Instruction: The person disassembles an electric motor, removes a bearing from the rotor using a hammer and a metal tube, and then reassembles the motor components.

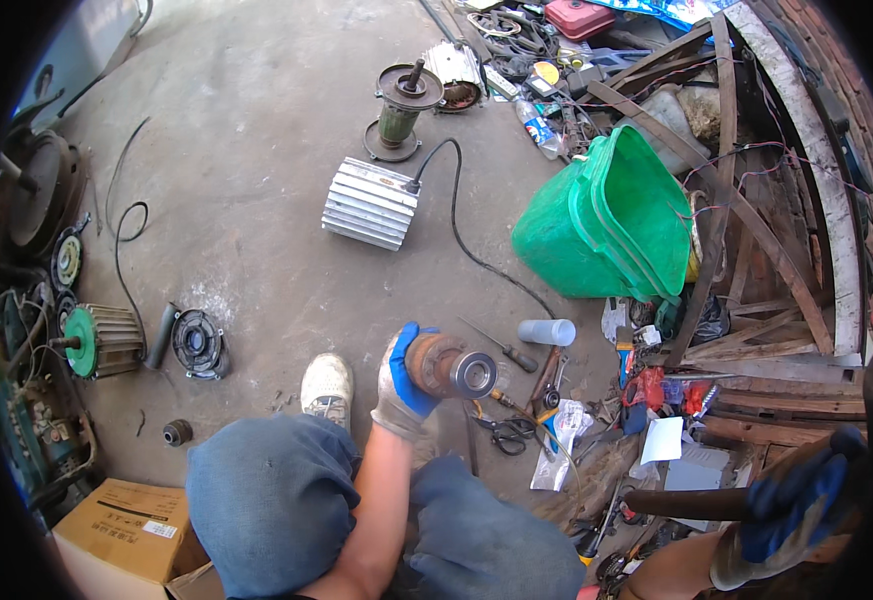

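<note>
**Fingers clamp a rusty rotor while a bar hangs off to the right**

Fingers [408, 352] of the left hand [403, 385], in a blue-and-grey glove, wrap tight round a rusty rotor [443, 366], which sits above the floor [256, 150] just in front of the knees, its shiny bearing end [475, 375] pointing right. The right hand [786, 520], gloved too, is closed on a dark bar [681, 503] held level, well apart from the rotor at the lower right.

Below the rotor lie scissors [504, 433], a screwdriver [501, 346] and other small tools; a white tube [548, 332] lies near, with green bins [616, 215] beyond.

Risks, as I judge them: the rotor is held by one hand only, so it could twist or slip out and drop on the shoe [327, 385] or the tools. A swing of the bar could glance off the round bearing and catch the left fingers, which sit close behind it. The litter leaves little safe footing.
</note>
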Available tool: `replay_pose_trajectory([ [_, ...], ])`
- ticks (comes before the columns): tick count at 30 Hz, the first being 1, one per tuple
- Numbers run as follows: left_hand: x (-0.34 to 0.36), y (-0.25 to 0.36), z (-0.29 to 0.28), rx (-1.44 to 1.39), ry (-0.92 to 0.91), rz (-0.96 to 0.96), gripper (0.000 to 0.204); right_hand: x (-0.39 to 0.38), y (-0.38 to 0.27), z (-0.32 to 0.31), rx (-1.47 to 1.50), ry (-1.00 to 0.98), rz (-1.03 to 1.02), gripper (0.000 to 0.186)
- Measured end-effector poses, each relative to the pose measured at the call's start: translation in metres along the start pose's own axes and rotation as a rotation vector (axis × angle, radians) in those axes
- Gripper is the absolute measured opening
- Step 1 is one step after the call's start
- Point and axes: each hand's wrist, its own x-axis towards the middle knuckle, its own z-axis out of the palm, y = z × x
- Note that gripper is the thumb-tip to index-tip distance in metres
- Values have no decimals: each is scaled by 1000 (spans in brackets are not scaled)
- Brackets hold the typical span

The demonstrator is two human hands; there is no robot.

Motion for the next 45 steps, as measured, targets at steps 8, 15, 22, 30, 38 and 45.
replay_pose_trajectory([
  [8,12,-22,-18,45,46,22,33,-36,22,79,-91,-871,116,26],
  [15,7,1,-16,12,72,34,35,26,-7,-72,33,-206,254,55],
  [22,21,-31,-41,705,-55,393,37,-38,-10,70,-176,-674,190,53],
  [30,17,-41,-56,906,50,567,30,-17,-9,-6,134,-76,565,69],
  [38,-7,-24,56,680,240,659,22,-96,27,-1,147,0,948,47],
  [45,-13,-23,73,867,314,681,22,-148,27,17,130,-10,1078,26],
])
